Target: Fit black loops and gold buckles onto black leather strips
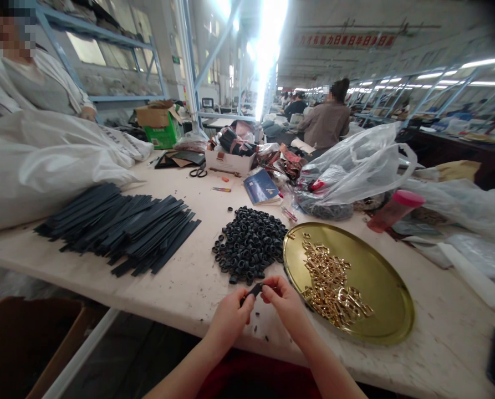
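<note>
Near the table's front edge, my left hand [230,316] is closed around a short black strap [254,290], thumb on top. The fingertips of my right hand [284,305] pinch at the strap's other end; whether a small metal part is there too is hidden by the fingers. Just beyond my hands lies a heap of small black loops [251,241]. To the right, gold-coloured metal buckles [334,285] are piled on a round gold tray [378,266]. A pile of flat black strips [122,227] lies to the left.
A white sack [43,160] rests at the left table edge, with a person [43,83] behind it. Further back are scissors [198,172], a blue notebook [261,185] and a white box [230,162]. A pink-lidded cup [397,210] and plastic bags [355,166] stand beyond the tray.
</note>
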`<state>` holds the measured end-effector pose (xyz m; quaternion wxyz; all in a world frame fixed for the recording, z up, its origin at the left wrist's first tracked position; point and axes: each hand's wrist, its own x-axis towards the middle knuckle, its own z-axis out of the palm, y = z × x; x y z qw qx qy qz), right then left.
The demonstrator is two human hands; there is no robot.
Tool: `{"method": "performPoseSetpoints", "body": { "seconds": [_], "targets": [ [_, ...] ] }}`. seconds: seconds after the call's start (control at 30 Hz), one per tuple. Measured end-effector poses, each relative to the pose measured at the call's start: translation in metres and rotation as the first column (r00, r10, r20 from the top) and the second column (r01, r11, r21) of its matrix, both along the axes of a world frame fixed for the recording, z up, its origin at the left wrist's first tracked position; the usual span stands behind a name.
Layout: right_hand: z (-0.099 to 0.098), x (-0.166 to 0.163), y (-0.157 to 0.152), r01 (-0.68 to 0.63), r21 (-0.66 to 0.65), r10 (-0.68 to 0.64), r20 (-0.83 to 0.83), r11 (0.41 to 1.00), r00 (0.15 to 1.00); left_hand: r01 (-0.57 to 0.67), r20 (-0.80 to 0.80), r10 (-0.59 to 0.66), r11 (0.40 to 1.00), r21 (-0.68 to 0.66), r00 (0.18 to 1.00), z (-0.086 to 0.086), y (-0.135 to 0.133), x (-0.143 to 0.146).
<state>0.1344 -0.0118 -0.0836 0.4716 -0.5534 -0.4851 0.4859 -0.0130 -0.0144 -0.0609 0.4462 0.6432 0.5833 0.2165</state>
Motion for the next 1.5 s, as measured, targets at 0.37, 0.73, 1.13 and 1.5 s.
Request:
{"method": "performPoseSetpoints", "body": {
  "seconds": [0.37,0.73,1.13,1.5],
  "targets": [
    [0.0,0.0,-0.01,-0.037,-0.221,-0.078,-0.487,0.974,0.87,0.0,0.135,0.014,0.995,-0.098,0.991,-0.003,0.002,0.0],
    [-0.003,0.005,-0.008,-0.055,-0.05,0.045,-0.18,0.997,0.983,0.098,-0.062,-0.096,0.995,0.027,0.993,0.011,-0.001,-0.001],
    [-0.009,-0.001,-0.017,-0.024,-0.111,0.014,-0.089,0.994,0.996,0.213,-0.063,-0.221,0.97,-0.116,0.973,0.013,-0.004,-0.005],
    [0.013,-0.003,-0.019,-0.143,-0.089,0.132,-0.112,0.986,0.985,0.132,0.181,-0.112,0.986,-0.102,0.977,0.013,-0.01,0.006]
  ]
}}
